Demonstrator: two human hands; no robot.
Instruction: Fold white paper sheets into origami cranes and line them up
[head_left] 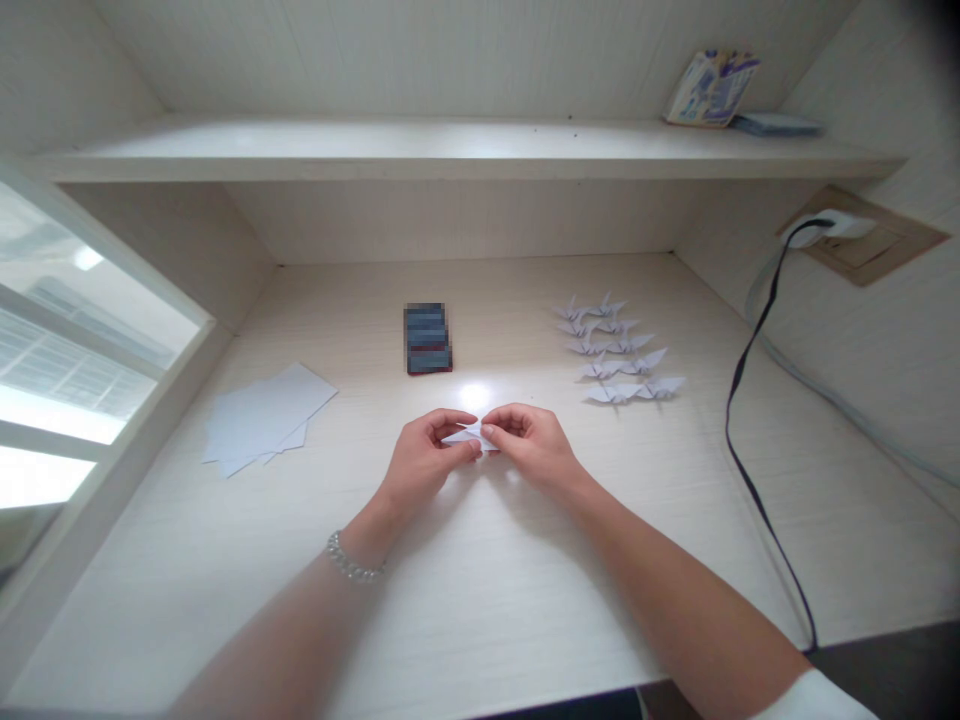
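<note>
A small piece of folded white paper (459, 436) is held between my two hands, just above the desk. My left hand (429, 450) pinches its left side between thumb and fingers, with a silver chain bracelet on the wrist. At the paper's right side, my right hand (529, 440) grips it with thumb and forefinger. The fingers cover much of the paper, so its exact folds are hard to make out. Several folded white paper cranes (619, 366) stand in two columns to the right, beyond my right hand. Flat white paper sheets (262, 415) lie overlapping on the left.
A dark, pixelated rectangular object (427, 340) lies on the desk (360, 620) beyond my hands. A black cord (739, 450) runs from the wall socket (862, 240) down the right side. Above, a shelf (450, 140) carries a small box (711, 88). A window stands at left.
</note>
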